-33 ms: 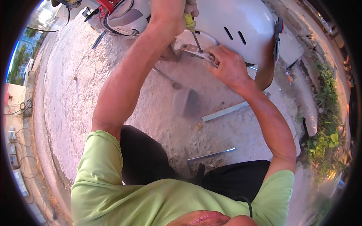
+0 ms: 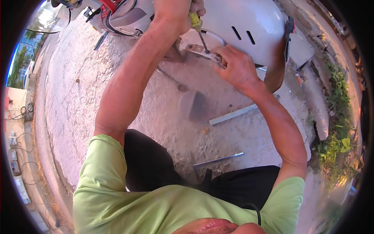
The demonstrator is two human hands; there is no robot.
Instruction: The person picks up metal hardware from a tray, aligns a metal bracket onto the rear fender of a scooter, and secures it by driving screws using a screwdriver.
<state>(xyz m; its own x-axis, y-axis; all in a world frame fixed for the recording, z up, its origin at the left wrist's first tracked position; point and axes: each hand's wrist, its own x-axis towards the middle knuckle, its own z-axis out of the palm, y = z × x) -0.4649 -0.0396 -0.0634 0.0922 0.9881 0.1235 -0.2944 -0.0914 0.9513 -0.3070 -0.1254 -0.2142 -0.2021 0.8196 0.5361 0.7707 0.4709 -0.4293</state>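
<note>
A screwdriver with a yellow handle (image 2: 196, 21) is in my left hand (image 2: 198, 7), which is closed around the handle's upper end and partly cut off by the top edge. Its dark shaft slants down to a small fitting on a white bracket-like part (image 2: 194, 48) under the scooter's side. My right hand (image 2: 236, 67) is closed at the right end of that part, thumb and fingers pinching it close to the screwdriver's tip. Above both hands spreads the scooter's smooth white body panel (image 2: 249, 23), with two dark slots in it.
On the rough concrete lie a pale flat bar (image 2: 233, 114) and, nearer my knees, a chrome T-shaped socket wrench (image 2: 218, 159). The scooter's front part with a red piece (image 2: 110, 5) is at upper left. Weeds (image 2: 338, 140) grow along the broken edge at right.
</note>
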